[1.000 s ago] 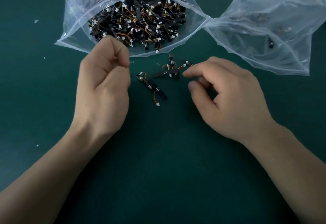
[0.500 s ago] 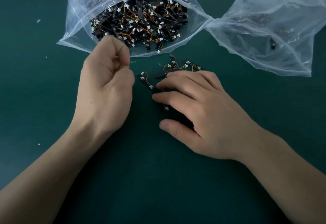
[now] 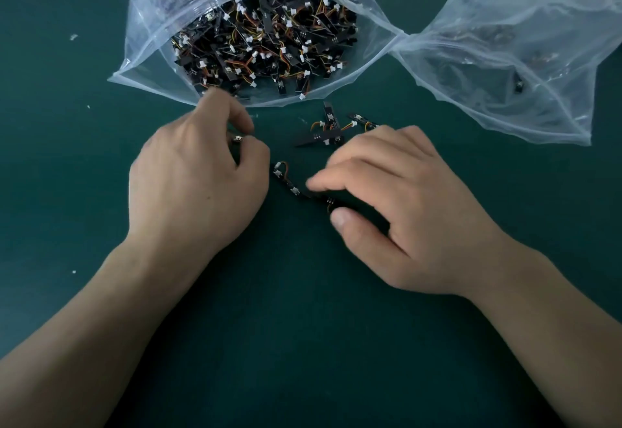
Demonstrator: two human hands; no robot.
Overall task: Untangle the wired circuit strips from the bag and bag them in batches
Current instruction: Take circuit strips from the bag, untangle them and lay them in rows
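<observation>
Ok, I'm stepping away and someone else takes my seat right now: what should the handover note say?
Left hand: pinches a strip, only its white tip showing.
Right hand: curled over the near strip on the table; grip unclear.
Full bag lies open, packed with tangled strips. A small loose cluster lies in front of it.
Second bag, right, holds only a few.
Left: nearly all the untangling and bagging.

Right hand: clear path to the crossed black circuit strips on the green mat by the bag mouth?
Probably yes: the right hand lies beside the crossed black circuit strips, which sit uncovered on the green mat; only a nearer black strip lies between its thumb and fingers.
</observation>
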